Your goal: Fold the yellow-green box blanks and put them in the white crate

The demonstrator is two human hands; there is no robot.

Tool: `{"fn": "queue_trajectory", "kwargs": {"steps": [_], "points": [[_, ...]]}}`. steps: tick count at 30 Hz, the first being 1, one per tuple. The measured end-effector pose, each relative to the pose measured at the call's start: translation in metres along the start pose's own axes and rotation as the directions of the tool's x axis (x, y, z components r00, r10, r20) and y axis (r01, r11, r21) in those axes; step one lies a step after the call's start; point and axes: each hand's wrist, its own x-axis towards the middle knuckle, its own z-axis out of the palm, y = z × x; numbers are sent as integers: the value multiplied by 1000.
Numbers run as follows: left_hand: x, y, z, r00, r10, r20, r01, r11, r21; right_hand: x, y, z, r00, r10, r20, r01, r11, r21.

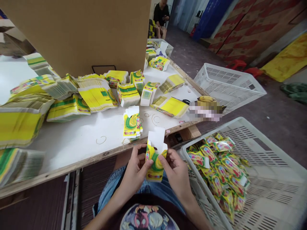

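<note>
Both hands (135,171) (176,174) pinch carton (155,159) upright.

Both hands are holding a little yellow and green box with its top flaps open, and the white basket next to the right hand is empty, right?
Not quite. The head view shows the white basket holds a pile of yellow packets. The rest is right: left hand and right hand hold the little box, flaps open.

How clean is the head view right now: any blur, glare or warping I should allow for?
Head view: even light, no strong glare; box between left hand and right hand is sharp; a pixelated patch hides something on the table; edges bow, wide-angle; crate stretched.
</note>
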Motion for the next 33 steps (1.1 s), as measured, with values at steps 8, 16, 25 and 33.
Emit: {"fn": "queue_trajectory", "kwargs": {"steps": [8,16,25,33], "points": [[-4,15,-14,962,-33,271,28,999,23,4,-5,-26,966,-77,245,51,993,110],[-5,9,-8,961,-73,267,88,995,-42,7,-7,-24,983,-144,114,133,986,102],[-1,-1,-11,990,27,137,-71,943,325,13,-12,-38,972,-79,223,100,991,-88],[-3,1,-5,979,43,201,-100,954,283,12,-14,-24,972,125,199,-76,969,-236]]}}
